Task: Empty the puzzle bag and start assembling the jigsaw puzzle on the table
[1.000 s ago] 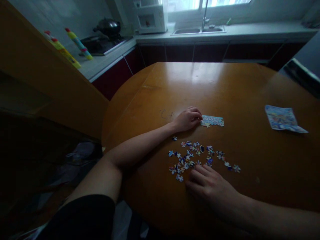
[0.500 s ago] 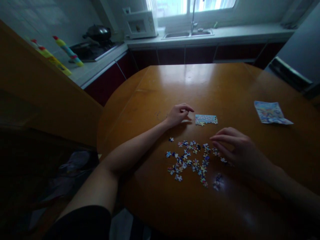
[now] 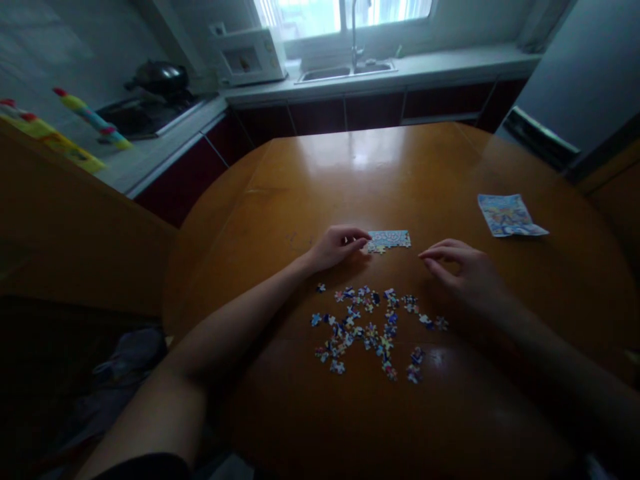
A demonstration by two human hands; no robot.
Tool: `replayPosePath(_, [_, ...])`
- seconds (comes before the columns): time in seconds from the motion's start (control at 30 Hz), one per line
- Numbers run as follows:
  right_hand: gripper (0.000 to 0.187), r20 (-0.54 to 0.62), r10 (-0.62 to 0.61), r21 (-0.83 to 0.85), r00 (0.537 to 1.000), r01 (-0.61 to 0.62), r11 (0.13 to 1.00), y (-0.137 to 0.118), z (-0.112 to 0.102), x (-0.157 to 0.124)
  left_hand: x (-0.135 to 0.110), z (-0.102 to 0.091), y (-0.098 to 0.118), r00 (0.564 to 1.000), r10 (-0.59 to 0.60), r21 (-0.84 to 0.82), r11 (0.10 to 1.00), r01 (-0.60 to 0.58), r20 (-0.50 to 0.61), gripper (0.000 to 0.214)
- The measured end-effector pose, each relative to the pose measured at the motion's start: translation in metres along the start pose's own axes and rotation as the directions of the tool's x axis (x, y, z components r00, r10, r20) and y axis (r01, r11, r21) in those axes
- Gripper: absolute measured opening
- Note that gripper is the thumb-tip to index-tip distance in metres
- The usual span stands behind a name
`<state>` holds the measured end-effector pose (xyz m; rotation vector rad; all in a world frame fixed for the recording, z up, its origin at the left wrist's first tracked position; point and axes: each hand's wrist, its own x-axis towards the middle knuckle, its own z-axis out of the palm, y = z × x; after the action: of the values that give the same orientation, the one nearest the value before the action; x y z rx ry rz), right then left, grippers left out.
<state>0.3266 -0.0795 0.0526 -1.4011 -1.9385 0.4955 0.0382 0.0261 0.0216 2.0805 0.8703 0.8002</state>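
My left hand (image 3: 336, 244) rests on the round wooden table (image 3: 350, 167), its fingers curled and pinching the left end of a short assembled puzzle strip (image 3: 393, 239). My right hand (image 3: 463, 270) hovers just right of and below the strip. Its thumb and fingers are drawn together in a pinch, and I cannot make out whether a piece is between them. Several loose jigsaw pieces (image 3: 370, 327) lie scattered in front of me, between my two forearms.
A printed picture sheet (image 3: 507, 215) lies on the table at the right. Behind the table runs a kitchen counter with a microwave (image 3: 247, 57), a sink (image 3: 345, 70), a pot on the stove (image 3: 157, 77) and coloured bottles (image 3: 90, 120). A wooden panel stands at the left.
My right hand lifted from the near edge of the loose pieces and moved up and right, toward the assembled strip. My left hand stayed at the strip's left end. The view shifted right.
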Motion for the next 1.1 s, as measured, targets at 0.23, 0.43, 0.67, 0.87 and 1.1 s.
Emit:
replayPosePath(0.23, [0.032,-0.01,0.083,-0.143,0.997,-0.083,0.986,0.01,0.003,-0.004,0.0,-0.003,-0.002,0.999,-0.001,0.117,0.993,0.007,-0.049,0.042])
replayPosePath(0.43, [0.034,0.088,0.107,-0.217,0.99,-0.086,0.972,0.011,0.008,-0.007,0.0,-0.002,-0.002,0.999,-0.034,0.154,0.988,0.034,0.0,0.046])
replayPosePath(0.67, [0.028,0.133,0.084,-0.197,0.988,-0.057,0.979,0.016,0.012,-0.007,0.001,-0.001,-0.004,1.0,0.011,0.214,0.977,-0.014,0.015,0.048])
replayPosePath(0.87, [0.026,0.177,0.074,-0.188,0.981,-0.04,0.981,0.014,0.005,0.0,0.001,-0.001,-0.003,1.0,0.018,0.222,0.975,-0.017,-0.002,0.049])
replayPosePath(1.1, [0.025,0.251,0.092,-0.19,0.964,-0.044,0.981,0.011,-0.005,0.008,0.007,-0.002,-0.006,0.999,0.046,0.214,0.976,-0.043,-0.008,0.049])
